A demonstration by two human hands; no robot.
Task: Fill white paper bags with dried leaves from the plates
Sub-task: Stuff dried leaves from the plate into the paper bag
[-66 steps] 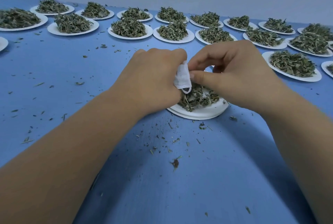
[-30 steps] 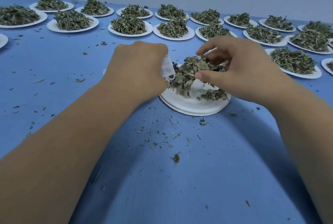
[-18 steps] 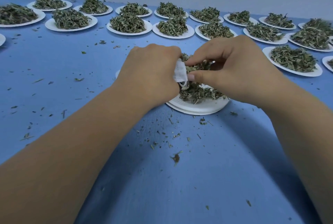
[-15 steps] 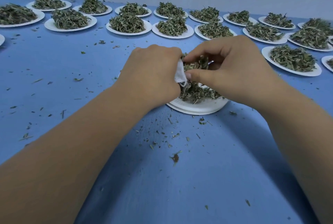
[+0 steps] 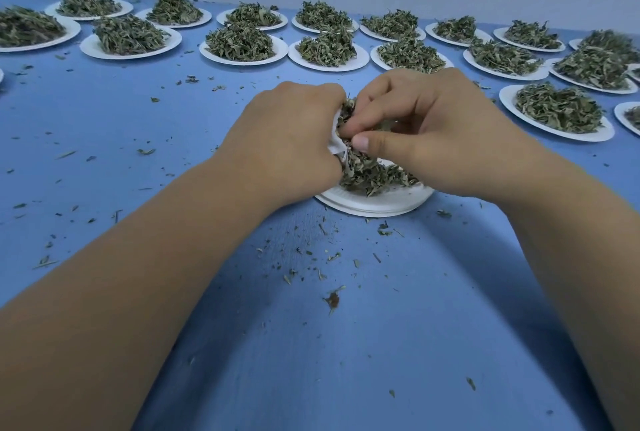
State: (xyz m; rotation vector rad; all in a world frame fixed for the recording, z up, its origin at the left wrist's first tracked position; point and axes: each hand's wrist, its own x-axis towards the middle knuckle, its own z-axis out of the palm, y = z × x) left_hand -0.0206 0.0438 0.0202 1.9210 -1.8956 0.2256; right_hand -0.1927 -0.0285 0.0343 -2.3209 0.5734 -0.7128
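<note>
— What is different from a second ago?

— Back then the right hand (image 5: 440, 132) was lifting a clump off the plate, clear of the bag. Now its thumb and fingers pinch dried leaves (image 5: 348, 111) right at the mouth of the white paper bag (image 5: 334, 146). It touches the left hand (image 5: 291, 143), which grips the bag in curled fingers, so only a white sliver shows.

— So that pinch is going in?

— It looks that way; the person seems to be stuffing it in. How full the bag is cannot be told, because the left hand hides nearly all of it.

— And the source?

— The plate (image 5: 377, 207) lies under both hands, about mid-counter, with a reduced heap left on it. Several more pinches are probably needed before it is bare.

— What else is around?

— Heaped plates (image 5: 242, 61) stand in two rows along the far edge of the counter (image 5: 346, 354) and run on toward the right edge. All look untouched. Crumbs (image 5: 332, 299) litter the blue surface on the near side of the plate.

— Is anything in the way?

— Nothing blocks the hands. The risk is spillage: loose bits hang between the bag mouth and the plate, and may land on the counter instead.
</note>
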